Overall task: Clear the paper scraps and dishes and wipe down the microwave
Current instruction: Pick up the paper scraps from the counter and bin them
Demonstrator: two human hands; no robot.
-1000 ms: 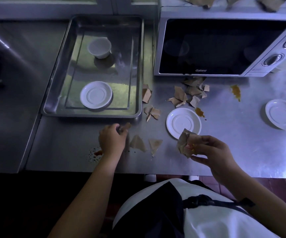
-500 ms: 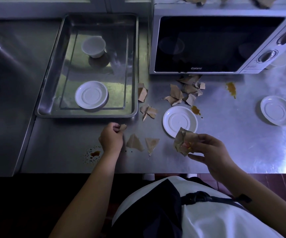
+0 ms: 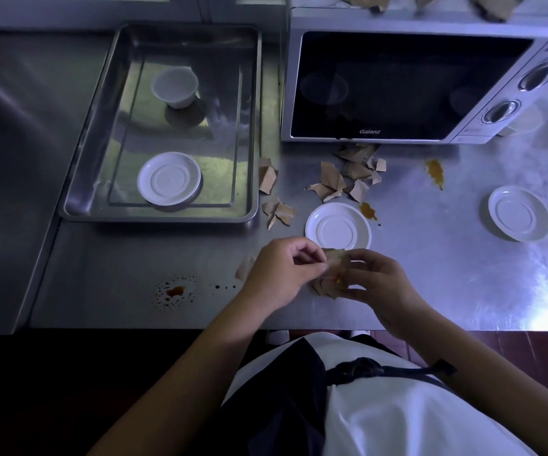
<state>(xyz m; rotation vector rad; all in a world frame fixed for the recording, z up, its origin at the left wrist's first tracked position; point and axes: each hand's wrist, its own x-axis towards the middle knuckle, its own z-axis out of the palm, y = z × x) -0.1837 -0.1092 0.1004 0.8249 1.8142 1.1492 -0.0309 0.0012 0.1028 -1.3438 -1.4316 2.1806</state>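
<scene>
My left hand (image 3: 281, 271) and my right hand (image 3: 369, 283) meet over the steel counter's front, just below a white saucer (image 3: 338, 229). My right hand grips a bunch of brown paper scraps (image 3: 327, 287); my left hand pinches a scrap against that bunch. One scrap (image 3: 244, 267) lies beside my left hand. More scraps (image 3: 348, 177) lie in front of the microwave (image 3: 407, 87), others (image 3: 274, 192) by the tray, and several on the microwave's top (image 3: 493, 8). A second saucer (image 3: 518, 218) sits at the right.
A steel tray (image 3: 249, 126) at the left holds a white cup (image 3: 174, 87) and a saucer (image 3: 169, 178). Orange sauce stains mark the counter (image 3: 175, 290), (image 3: 434, 171), (image 3: 368, 210). The counter's front edge runs right below my hands.
My left hand lifted a scrap from the counter and moved right to join my right hand's bunch. The two triangular scraps below the saucer are now mostly covered by my hands.
</scene>
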